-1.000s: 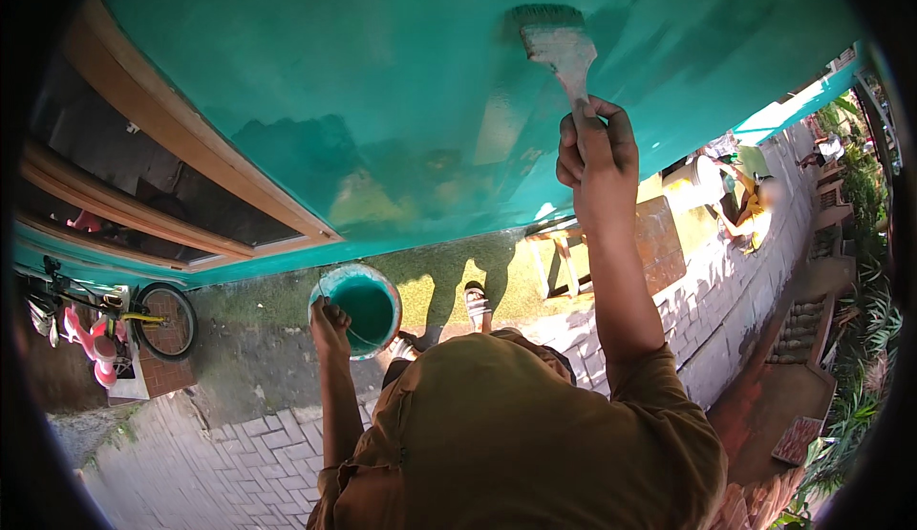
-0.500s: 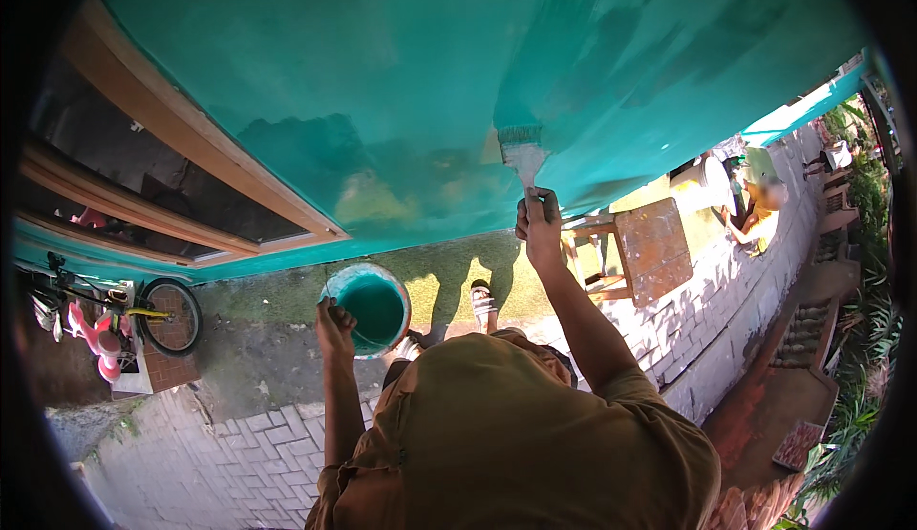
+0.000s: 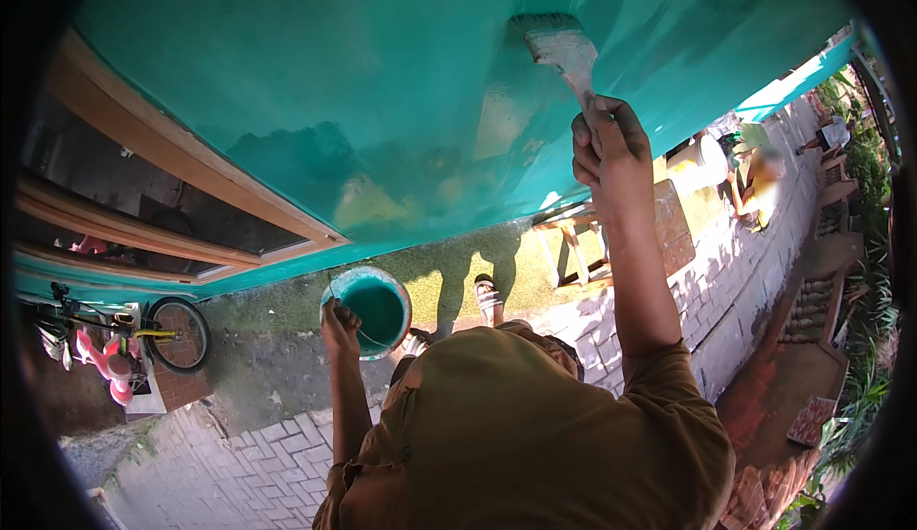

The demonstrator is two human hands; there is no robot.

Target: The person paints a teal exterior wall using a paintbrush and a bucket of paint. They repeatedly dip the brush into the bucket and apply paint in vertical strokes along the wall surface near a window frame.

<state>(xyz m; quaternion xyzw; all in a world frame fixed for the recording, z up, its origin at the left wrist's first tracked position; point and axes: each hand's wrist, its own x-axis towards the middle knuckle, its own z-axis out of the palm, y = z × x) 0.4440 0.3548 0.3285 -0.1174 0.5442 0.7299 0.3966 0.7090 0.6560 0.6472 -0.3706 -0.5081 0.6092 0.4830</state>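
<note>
My right hand (image 3: 611, 153) is raised and grips the handle of a wide paintbrush (image 3: 564, 51). Its bristles press flat against the turquoise wall (image 3: 363, 81) above me. Wet streaks and a paler patch show on the wall around the brush. My left hand (image 3: 339, 325) hangs low and holds a small round bucket of turquoise paint (image 3: 371, 308) by its rim and wire handle. My feet in sandals (image 3: 488, 295) stand below on a yellowish strip at the wall's foot.
A wooden window frame (image 3: 181, 210) runs along the left. A small bicycle (image 3: 143, 331) leans at lower left. A wooden stool or bench (image 3: 592, 239) stands by the wall. Another person (image 3: 755, 181) sits farther right on the paved brick path. Plants line the right edge.
My right hand has swept the brush back up the wall after a downward stroke half a second ago. The bucket in my left hand has stayed almost still.
</note>
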